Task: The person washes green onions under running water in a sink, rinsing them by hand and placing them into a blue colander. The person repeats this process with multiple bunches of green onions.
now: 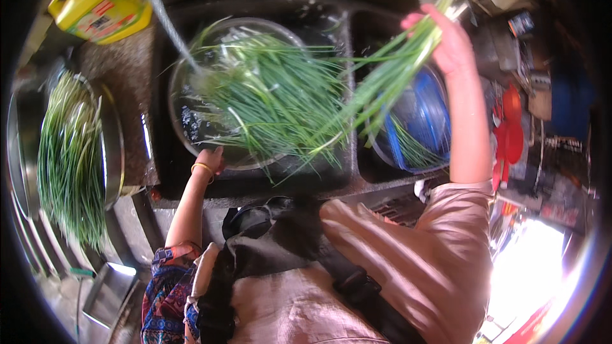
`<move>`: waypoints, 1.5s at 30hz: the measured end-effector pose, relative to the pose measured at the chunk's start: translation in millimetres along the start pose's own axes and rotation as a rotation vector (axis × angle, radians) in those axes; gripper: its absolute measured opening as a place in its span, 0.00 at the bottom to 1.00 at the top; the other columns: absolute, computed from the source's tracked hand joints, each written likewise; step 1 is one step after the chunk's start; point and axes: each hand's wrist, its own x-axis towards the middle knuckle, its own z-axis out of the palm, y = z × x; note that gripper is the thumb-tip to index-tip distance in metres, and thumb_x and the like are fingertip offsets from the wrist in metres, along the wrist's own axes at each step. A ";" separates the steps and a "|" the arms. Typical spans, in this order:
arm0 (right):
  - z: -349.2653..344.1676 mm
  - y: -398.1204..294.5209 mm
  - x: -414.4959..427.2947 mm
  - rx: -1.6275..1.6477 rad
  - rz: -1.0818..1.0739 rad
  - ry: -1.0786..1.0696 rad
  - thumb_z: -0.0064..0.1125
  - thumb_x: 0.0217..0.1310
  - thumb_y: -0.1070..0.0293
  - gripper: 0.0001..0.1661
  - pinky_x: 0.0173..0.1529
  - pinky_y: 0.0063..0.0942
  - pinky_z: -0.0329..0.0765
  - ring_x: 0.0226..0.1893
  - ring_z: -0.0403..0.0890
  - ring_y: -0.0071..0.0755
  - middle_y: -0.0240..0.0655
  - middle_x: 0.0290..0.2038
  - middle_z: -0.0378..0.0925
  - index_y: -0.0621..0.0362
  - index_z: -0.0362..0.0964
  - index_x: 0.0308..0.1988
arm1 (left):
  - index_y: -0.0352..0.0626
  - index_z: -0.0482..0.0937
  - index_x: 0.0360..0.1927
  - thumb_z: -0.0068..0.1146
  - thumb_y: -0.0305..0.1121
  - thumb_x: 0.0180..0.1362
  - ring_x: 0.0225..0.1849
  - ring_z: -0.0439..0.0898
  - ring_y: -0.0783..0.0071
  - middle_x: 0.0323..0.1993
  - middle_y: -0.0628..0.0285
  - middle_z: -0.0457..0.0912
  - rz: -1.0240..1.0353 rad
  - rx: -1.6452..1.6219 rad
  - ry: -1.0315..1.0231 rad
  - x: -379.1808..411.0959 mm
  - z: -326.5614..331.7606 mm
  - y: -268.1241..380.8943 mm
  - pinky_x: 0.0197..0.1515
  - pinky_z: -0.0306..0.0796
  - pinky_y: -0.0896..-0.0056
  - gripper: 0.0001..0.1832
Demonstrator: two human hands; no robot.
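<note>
My right hand (452, 40), raised over the right side of a double sink (354, 162), grips a bunch of long green garlic chives or scallions (406, 67) near the white ends. The leaf tips trail down to the left across the sink divider. With my left hand (210, 160) I hold the near-left rim of a round basin (174, 114) in the left bowl. Water and a heap of the same greens (282, 81) fill it, the leaves spilling over the right rim. A stream of water (165, 19) runs into the basin's left part.
In the right bowl, a basin holds a blue-striped plastic bag (423, 100) and some greens (413, 145). A metal pot (112, 153) heaped with greens (71, 153) stands left. A yellow jug (100, 5) sits at back left. Red items (511, 134) hang right.
</note>
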 end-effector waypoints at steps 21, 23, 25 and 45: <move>-219.2 180.1 26.5 -0.956 0.575 0.381 0.64 0.37 0.50 0.51 0.55 0.30 0.58 0.51 0.63 0.36 0.40 0.53 0.60 0.61 0.48 0.57 | 0.47 0.68 0.26 0.51 0.37 0.52 0.19 0.65 0.79 0.17 0.70 0.65 -0.078 -1.269 0.228 44.1 19.9 -15.4 0.21 0.62 0.79 0.07; -220.4 149.9 38.3 -0.824 0.382 0.339 0.58 0.46 0.52 0.43 0.51 0.29 0.62 0.49 0.65 0.34 0.38 0.50 0.63 0.61 0.50 0.56 | 0.46 0.69 0.31 0.51 0.36 0.52 0.19 0.65 0.79 0.18 0.70 0.65 -0.041 -1.368 0.192 47.4 26.7 -4.4 0.22 0.62 0.80 0.07; -222.4 135.3 54.0 -0.677 0.187 0.154 0.56 0.49 0.59 0.28 0.35 0.17 0.67 0.32 0.70 0.21 0.31 0.34 0.73 0.62 0.62 0.48 | 0.45 0.70 0.34 0.46 0.35 0.54 0.21 0.67 0.80 0.21 0.71 0.68 0.119 -1.546 -0.189 52.1 21.0 -22.5 0.23 0.63 0.81 0.07; 199.1 325.2 -20.0 -0.122 0.563 -0.461 0.60 0.44 0.64 0.44 0.47 0.27 0.67 0.43 0.71 0.33 0.42 0.48 0.65 0.64 0.45 0.57 | 0.38 0.63 0.47 0.46 0.25 0.53 0.31 0.74 0.76 0.37 0.59 0.74 0.427 -1.583 0.138 -13.0 -3.2 63.3 0.35 0.70 0.78 0.17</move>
